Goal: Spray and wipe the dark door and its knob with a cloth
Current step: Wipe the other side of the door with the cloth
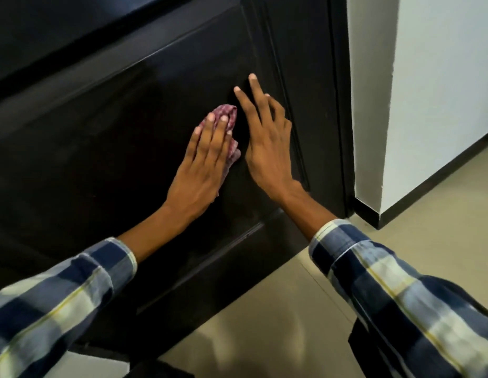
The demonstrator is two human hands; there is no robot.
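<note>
While the head view looked down along the dark door, that door filled the left and centre of the frame, its recessed panel and raised moulding running diagonally from upper right to lower centre. The left hand lay flat at centre frame with its fingers straight and close together, pressing a red-and-white checked cloth against the panel; the cloth showed above the fingertips and along the right edge of the palm. The right hand lay just right of the left, palm toward the door, fingers straight and slightly spread, holding nothing; its fingertips rested on or just off the panel surface, and contact could not be confirmed. The two hands were near each other but apart, with a strip of dark panel between them. Both forearms entered from the lower corners in blue, white and yellow checked sleeves. The door frame stood at upper right, with a white wall beyond it and a dark skirting strip along its base. Beige floor tile occupied the lower right. The knob did not appear in this view
</note>
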